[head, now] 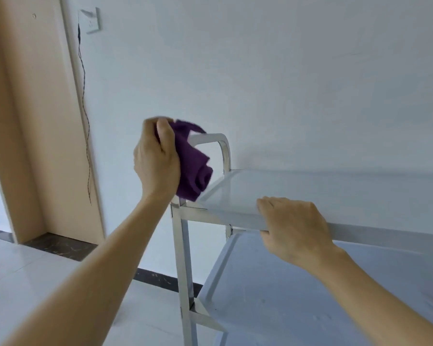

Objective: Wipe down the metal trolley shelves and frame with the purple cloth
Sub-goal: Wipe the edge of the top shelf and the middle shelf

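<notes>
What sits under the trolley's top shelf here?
Under the top shelf a lower shelf shows, nothing visible on it. The right hand and forearm cover part of it.

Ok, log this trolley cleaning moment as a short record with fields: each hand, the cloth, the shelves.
left hand: grips the bunched purple cloth around the trolley handle
right hand: holds the front edge of the top shelf
lower shelf: bare metal, nothing on the visible part
backdrop: white wall, wall socket
</notes>
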